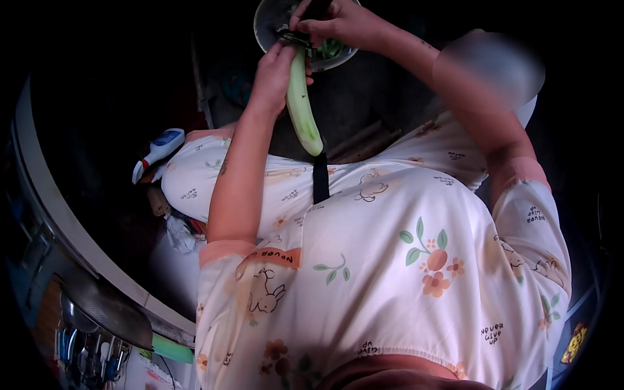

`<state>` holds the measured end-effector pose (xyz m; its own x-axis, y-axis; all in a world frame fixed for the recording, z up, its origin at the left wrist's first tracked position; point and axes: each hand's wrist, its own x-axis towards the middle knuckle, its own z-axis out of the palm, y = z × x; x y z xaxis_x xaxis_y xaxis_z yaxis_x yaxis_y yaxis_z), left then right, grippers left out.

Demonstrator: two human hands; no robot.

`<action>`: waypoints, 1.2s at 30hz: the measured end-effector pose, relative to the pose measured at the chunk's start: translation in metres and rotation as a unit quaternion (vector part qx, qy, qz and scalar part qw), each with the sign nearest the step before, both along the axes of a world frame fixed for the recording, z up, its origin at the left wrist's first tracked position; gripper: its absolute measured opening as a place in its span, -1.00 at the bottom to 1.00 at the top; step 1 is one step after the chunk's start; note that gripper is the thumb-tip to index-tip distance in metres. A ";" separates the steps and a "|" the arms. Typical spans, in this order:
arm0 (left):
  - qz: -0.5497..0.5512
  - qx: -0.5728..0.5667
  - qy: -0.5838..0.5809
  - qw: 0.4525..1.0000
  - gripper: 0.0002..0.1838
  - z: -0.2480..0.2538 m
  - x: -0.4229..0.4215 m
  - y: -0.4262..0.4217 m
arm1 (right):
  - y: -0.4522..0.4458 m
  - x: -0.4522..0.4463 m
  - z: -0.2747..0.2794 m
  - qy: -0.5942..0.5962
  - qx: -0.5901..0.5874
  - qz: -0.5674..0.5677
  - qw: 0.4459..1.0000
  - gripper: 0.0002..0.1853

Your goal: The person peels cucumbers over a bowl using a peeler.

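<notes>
A long pale green vegetable (302, 107), mostly peeled, hangs over the dark floor with its far end at a metal bowl (261, 29). Wrapped round that far end is my left hand (278, 62). My right hand (331, 25) holds a dark-handled peeler (296, 36) against the vegetable, just beyond my left fingers. Green peelings (328, 49) lie in the bowl below my hands. The peeler's blade is hard to make out in the dark.
A white and blue bottle (160, 151) with a red part is at the left, beyond my knee. Crumpled plastic (180, 233) lies below it. Utensils (91, 351) and a dark pan (107, 312) are at the lower left, behind a pale curved edge (71, 227).
</notes>
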<state>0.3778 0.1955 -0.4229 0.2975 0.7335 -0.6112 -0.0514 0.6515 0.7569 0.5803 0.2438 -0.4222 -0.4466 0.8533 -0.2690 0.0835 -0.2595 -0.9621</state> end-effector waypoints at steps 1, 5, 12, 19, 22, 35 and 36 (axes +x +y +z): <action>-0.012 0.016 0.037 0.999 -0.65 0.002 0.001 -0.001 | 0.000 0.000 0.003 -0.041 -0.017 0.012 0.999 -0.89; -0.027 0.034 0.032 0.999 -0.58 0.002 -0.004 0.000 | 0.018 0.020 -0.019 -0.011 -0.014 -0.077 0.997 -0.88; 0.021 -0.036 -0.079 0.996 -0.64 -0.003 -0.011 0.001 | 0.018 0.025 -0.016 -0.006 0.005 -0.105 0.994 -0.86; 0.092 -0.111 -0.129 0.981 -0.65 -0.011 -0.016 0.003 | -0.003 0.001 -0.013 0.117 0.002 -0.011 0.993 -0.89; 0.062 -0.139 -0.221 0.963 -0.64 -0.025 -0.028 0.007 | 0.002 0.007 -0.023 0.128 -0.012 -0.036 0.991 -0.90; 0.138 -0.137 -0.172 0.966 -0.64 -0.017 -0.015 0.007 | -0.007 0.002 -0.004 0.135 0.014 -0.033 0.990 -0.89; 0.137 -0.138 -0.172 0.966 -0.64 -0.016 -0.016 0.007 | -0.011 0.000 -0.003 0.114 0.038 -0.024 0.992 -0.89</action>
<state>0.3617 0.2021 -0.4388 0.3354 0.6371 -0.6940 -0.4686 0.7519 0.4638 0.5806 0.2332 -0.4249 -0.4466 0.8891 -0.0999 -0.1497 -0.1844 -0.9714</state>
